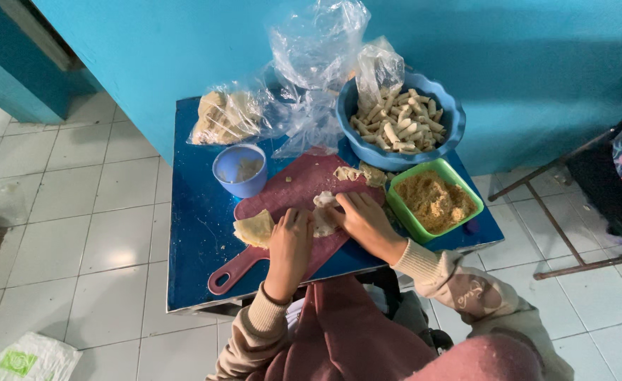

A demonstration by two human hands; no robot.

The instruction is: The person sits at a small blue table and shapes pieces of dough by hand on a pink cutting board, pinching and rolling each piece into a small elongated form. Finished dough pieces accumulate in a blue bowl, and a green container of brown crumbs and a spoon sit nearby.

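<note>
1. Left hand [289,243] flat on the pink cutting board [290,201], fingers closed together, beside a folded wrapper [254,229].
2. Right hand [364,220] presses the dough piece [323,220] at board centre, clamped on it.
3. Green crumb bowl [434,201] right of board; blue bowl of rolls [400,120] behind.
4. Judgement: roll tight, even pressure, edges tucked.

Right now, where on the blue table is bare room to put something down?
The blue table is bare along its left side, between the small blue cup, the red board's handle and the left edge. The near edge left of the left hand is free too. The back and right are crowded: plastic bags, the blue bowl, the green tub, the right hand.
</note>
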